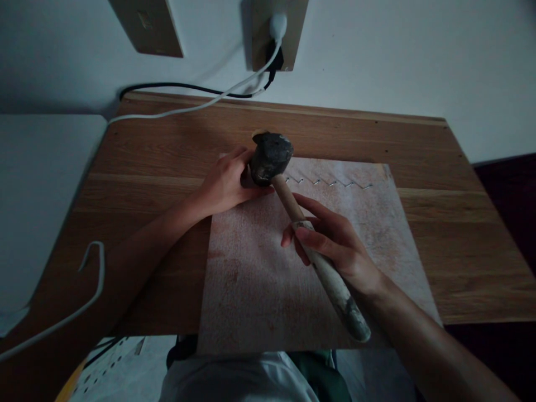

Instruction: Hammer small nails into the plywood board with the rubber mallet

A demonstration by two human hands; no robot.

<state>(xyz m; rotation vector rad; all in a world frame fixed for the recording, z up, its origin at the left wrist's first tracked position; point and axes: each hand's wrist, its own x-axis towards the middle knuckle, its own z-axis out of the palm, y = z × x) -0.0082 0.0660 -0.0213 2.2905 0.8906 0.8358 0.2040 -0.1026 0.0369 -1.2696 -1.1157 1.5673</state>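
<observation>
My right hand point(335, 245) is wrapped round the wooden handle of a hammer point(318, 262). Its dark iron head point(270, 157) hangs just above the far left part of a pale plywood board point(251, 279). My left hand point(228, 181) rests on the board's far left corner, fingers pinched together right under the hammer head. What they pinch is hidden by the head. A row of several small nails point(330, 182) stands along the board's far edge, to the right of the hammer head.
The board lies on a wooden table point(439, 223) against a white wall. A white cable point(188, 109) and a black cable point(176, 86) run from a wall socket point(276, 33) across the table's far left. Another white cable point(94, 279) loops at the left edge.
</observation>
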